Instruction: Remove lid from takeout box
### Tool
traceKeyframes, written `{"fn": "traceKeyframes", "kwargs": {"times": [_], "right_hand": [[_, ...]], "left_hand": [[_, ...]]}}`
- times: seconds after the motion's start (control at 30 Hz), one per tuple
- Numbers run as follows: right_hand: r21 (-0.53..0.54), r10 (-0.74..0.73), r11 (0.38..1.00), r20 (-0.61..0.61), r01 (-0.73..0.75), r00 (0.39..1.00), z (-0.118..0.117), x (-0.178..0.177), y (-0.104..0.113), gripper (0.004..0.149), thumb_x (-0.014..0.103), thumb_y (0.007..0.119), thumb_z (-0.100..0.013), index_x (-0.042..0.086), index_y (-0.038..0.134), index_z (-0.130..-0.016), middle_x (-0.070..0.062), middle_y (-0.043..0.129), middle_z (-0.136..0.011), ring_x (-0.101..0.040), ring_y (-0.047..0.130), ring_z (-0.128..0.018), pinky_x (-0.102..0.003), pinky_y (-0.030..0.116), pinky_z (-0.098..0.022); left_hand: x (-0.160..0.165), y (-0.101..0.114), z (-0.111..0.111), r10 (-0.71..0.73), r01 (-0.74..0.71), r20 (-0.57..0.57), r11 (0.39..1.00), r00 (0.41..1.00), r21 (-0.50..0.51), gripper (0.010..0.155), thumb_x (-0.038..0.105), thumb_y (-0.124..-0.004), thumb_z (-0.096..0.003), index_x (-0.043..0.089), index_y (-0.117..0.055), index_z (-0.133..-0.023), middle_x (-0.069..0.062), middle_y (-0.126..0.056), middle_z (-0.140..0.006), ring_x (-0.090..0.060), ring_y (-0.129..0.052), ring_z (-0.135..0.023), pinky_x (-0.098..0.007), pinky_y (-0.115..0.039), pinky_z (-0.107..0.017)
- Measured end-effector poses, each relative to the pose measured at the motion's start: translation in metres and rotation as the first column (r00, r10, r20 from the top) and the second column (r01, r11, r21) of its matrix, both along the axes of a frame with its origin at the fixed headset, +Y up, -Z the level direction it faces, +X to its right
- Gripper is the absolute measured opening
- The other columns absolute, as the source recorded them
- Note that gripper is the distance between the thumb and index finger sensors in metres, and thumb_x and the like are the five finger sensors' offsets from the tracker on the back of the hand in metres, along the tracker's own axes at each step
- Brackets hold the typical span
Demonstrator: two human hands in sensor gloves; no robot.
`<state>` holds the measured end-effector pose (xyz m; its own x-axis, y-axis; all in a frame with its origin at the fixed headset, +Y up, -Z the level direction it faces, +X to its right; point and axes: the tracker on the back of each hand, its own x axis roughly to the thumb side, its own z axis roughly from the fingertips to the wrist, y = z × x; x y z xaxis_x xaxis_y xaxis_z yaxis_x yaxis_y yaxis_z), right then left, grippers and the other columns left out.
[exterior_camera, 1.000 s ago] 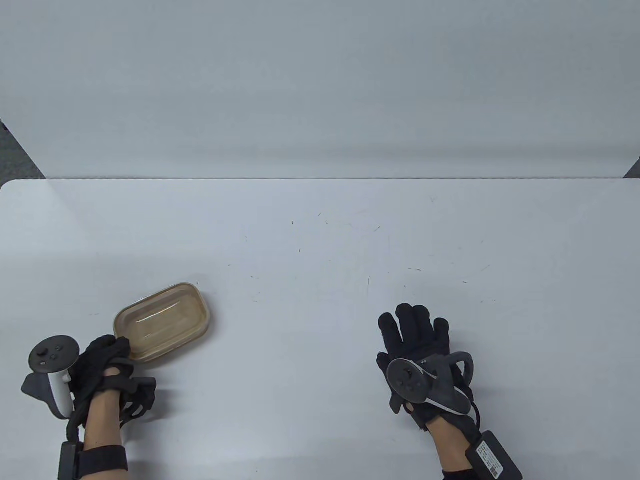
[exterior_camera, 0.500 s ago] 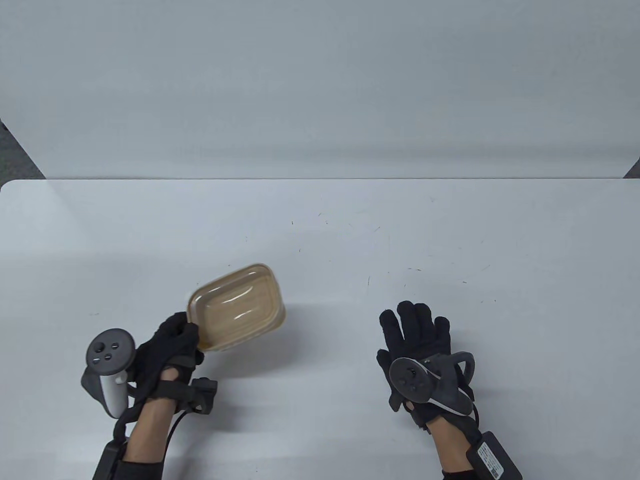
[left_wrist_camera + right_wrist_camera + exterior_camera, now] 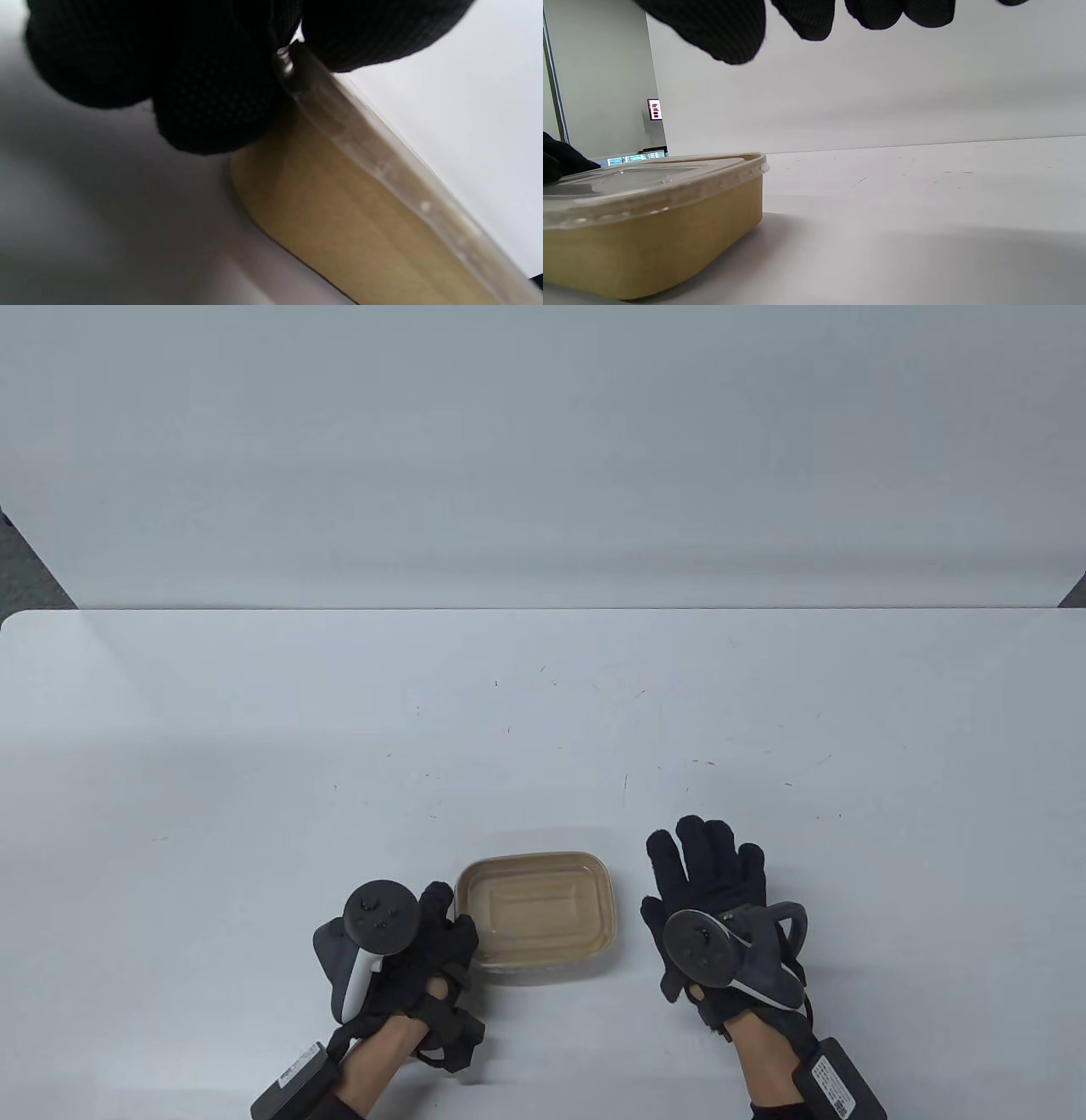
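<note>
A tan paper takeout box (image 3: 536, 954) with a clear plastic lid (image 3: 538, 909) sits flat on the white table near its front edge. My left hand (image 3: 441, 920) grips the box's left end, with the thumb on the lid rim and fingers against the box wall. The left wrist view shows the fingers (image 3: 203, 84) pinching the lid rim (image 3: 339, 131) and the box wall (image 3: 331, 216). My right hand (image 3: 704, 865) rests flat and spread on the table just right of the box, not touching it. The right wrist view shows the box (image 3: 649, 237) and the lid (image 3: 653, 178) at the left.
The white table (image 3: 543, 712) has a few small scratches. A pale wall stands behind its far edge.
My left hand has carried the box from the left side, tilted in the air, and set it down flat beside my right hand. The right hand has stayed in place.
</note>
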<state>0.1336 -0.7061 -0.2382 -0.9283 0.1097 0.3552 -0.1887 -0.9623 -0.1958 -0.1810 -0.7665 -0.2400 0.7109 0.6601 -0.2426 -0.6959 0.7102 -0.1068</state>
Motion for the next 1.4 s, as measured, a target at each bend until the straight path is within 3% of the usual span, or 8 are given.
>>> {"fn": "traceKeyframes", "kwargs": {"times": [0.2, 0.3, 0.5, 0.73, 1.03, 1.2, 1.3, 1.4], "right_hand": [[-0.009, 0.009, 1.000, -0.002, -0.009, 1.000, 0.000, 0.000, -0.001, 0.072, 0.043, 0.072, -0.049, 0.011, 0.047, -0.109, -0.027, 0.040, -0.112, -0.058, 0.048, -0.096, -0.079, 0.049, -0.063], [-0.006, -0.005, 1.000, -0.001, 0.005, 1.000, 0.002, 0.002, 0.001, 0.072, 0.043, 0.072, -0.049, 0.010, 0.048, -0.109, -0.027, 0.040, -0.112, -0.058, 0.048, -0.096, -0.079, 0.050, -0.063], [-0.009, -0.016, 1.000, -0.004, 0.016, 1.000, 0.002, 0.002, 0.001, 0.072, 0.043, 0.072, -0.049, 0.010, 0.048, -0.108, -0.027, 0.041, -0.112, -0.058, 0.049, -0.096, -0.079, 0.050, -0.063], [-0.016, -0.018, 1.000, -0.011, 0.018, 1.000, 0.001, 0.001, 0.001, 0.072, 0.043, 0.072, -0.049, 0.010, 0.049, -0.108, -0.027, 0.041, -0.112, -0.058, 0.049, -0.096, -0.079, 0.050, -0.063], [-0.023, -0.019, 1.000, -0.093, 0.017, 0.995, 0.004, -0.023, 0.004, 0.071, 0.042, 0.072, -0.049, 0.009, 0.050, -0.108, -0.027, 0.042, -0.112, -0.059, 0.051, -0.095, -0.079, 0.052, -0.062], [0.093, -0.043, 0.993, -0.292, 0.073, 0.955, 0.026, -0.064, 0.022, 0.066, 0.041, 0.075, -0.048, 0.006, 0.063, -0.103, -0.026, 0.069, -0.101, -0.052, 0.082, -0.077, -0.064, 0.078, -0.052], [0.075, 0.075, 0.996, -0.394, -0.049, 0.916, 0.035, -0.098, 0.007, 0.066, 0.043, 0.078, -0.047, 0.006, 0.067, -0.101, -0.025, 0.076, -0.096, -0.049, 0.087, -0.070, -0.060, 0.082, -0.047], [-0.017, 0.272, 0.953, -0.390, -0.302, 0.880, 0.033, -0.122, -0.023, 0.080, 0.050, 0.077, -0.047, 0.011, 0.046, -0.110, -0.026, 0.052, -0.109, -0.053, 0.069, -0.087, -0.068, 0.069, -0.059]], "left_hand": [[-0.007, 0.003, -0.001, 0.030, -0.030, -0.004, 1.000, 1.000, -0.010, 0.074, 0.041, -0.079, -0.0445, 0.000, -0.059, -0.103, -0.025, -0.091, -0.076, -0.032, -0.105, -0.045, -0.053, -0.089, -0.035], [-0.023, 0.018, -0.002, 0.028, -0.026, -0.012, 0.995, 1.000, 0.101, 0.076, 0.042, -0.078, -0.0453, 0.004, -0.053, -0.106, -0.025, -0.084, -0.091, -0.038, -0.101, -0.063, -0.055, -0.085, -0.045], [-0.033, 0.011, -0.013, -0.116, 0.083, 0.400, 0.992, 0.909, 0.097, 0.103, 0.032, -0.090, -0.0447, 0.013, -0.012, -0.109, -0.015, -0.053, -0.118, -0.046, -0.047, -0.114, -0.075, -0.042, -0.077], [-0.002, -0.018, -0.017, -0.312, 0.308, 0.534, 0.946, 0.786, 0.099, 0.133, 0.051, -0.101, -0.0301, 0.018, 0.004, -0.104, -0.009, -0.042, -0.122, -0.042, -0.026, -0.118, -0.076, -0.025, -0.078], [0.006, -0.024, -0.026, -0.261, 0.295, 0.521, 0.955, 0.813, 0.018, 0.135, 0.058, -0.099, -0.0315, 0.023, 0.011, -0.102, 0.003, -0.037, -0.124, -0.029, -0.024, -0.122, -0.070, -0.021, -0.081], [0.006, -0.023, -0.026, -0.262, 0.298, 0.518, 0.955, 0.814, 0.015, 0.134, 0.058, -0.098, -0.0319, 0.024, 0.011, -0.102, 0.004, -0.037, -0.124, -0.028, -0.025, -0.122, -0.069, -0.021, -0.081], [0.006, -0.023, -0.026, -0.261, 0.297, 0.519, 0.955, 0.814, 0.014, 0.134, 0.058, -0.098, -0.0321, 0.024, 0.011, -0.102, 0.004, -0.038, -0.124, -0.027, -0.025, -0.122, -0.069, -0.021, -0.081], [0.006, -0.023, -0.026, -0.262, 0.298, 0.519, 0.954, 0.814, 0.014, 0.133, 0.059, -0.098, -0.0324, 0.024, 0.011, -0.102, 0.005, -0.038, -0.124, -0.027, -0.026, -0.122, -0.069, -0.021, -0.081]]}}
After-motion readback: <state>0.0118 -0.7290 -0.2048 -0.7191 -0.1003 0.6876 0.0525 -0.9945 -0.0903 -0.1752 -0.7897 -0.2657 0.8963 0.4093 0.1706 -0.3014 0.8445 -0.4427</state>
